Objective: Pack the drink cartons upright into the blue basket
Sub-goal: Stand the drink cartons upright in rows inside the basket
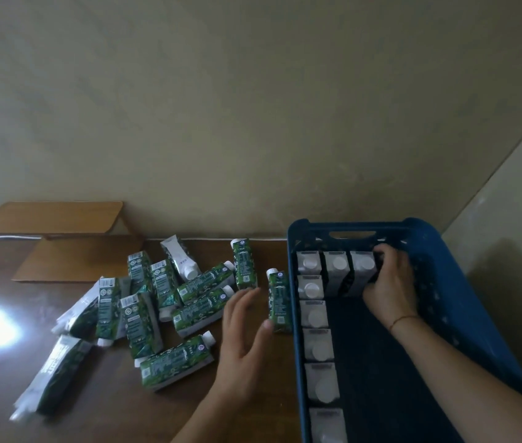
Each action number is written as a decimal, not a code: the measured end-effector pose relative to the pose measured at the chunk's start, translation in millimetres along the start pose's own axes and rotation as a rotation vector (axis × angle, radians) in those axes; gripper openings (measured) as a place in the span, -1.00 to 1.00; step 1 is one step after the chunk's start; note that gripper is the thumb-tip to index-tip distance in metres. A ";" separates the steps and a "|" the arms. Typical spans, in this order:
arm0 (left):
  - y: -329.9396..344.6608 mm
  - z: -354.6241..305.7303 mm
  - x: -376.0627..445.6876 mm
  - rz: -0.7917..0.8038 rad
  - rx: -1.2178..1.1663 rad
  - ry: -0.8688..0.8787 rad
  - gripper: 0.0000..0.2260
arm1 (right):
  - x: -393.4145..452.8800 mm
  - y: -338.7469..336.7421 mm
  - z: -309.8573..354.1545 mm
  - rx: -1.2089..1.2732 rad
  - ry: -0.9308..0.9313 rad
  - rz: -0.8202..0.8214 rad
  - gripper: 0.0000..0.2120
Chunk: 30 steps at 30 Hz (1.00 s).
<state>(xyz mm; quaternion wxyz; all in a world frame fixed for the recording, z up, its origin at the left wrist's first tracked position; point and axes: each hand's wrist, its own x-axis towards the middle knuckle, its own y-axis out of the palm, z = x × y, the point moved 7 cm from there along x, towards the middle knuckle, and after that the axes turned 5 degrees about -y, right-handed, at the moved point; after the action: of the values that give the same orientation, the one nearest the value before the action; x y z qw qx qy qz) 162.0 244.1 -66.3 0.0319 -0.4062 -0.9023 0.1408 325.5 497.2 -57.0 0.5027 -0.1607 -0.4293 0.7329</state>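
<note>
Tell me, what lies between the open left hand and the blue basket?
In the head view, one upright drink carton stands between the left hand and the blue basket wall.

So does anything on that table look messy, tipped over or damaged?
Nothing looks spilled or torn. The loose cartons lie in a jumbled heap on the table, most on their sides and overlapping; two stand upright beside the blue basket. Inside it, the packed cartons stand in neat rows.

Right hand [389, 284] on carton [363, 273] in blue basket [464, 302], left hand [243, 334] open
</note>
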 end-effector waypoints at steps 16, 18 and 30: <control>-109.8 96.8 -12.9 -0.035 0.796 -0.096 -0.40 | -102.4 23.8 230.6 -0.049 -0.845 0.492 -0.61; -111.3 77.7 -15.1 0.089 0.363 -0.148 -0.39 | -115.7 35.2 232.0 -0.155 -0.856 0.640 -0.47; -55.0 -31.4 -10.6 0.431 -0.267 -0.076 -0.34 | -109.9 -38.7 221.5 0.178 -0.649 0.625 -0.38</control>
<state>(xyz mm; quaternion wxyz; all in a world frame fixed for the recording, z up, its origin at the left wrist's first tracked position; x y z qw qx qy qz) 134.7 208.8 -20.2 -0.0866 -0.5844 -0.8059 0.0392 249.6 302.3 80.5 0.1088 -0.0008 -0.4311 0.8957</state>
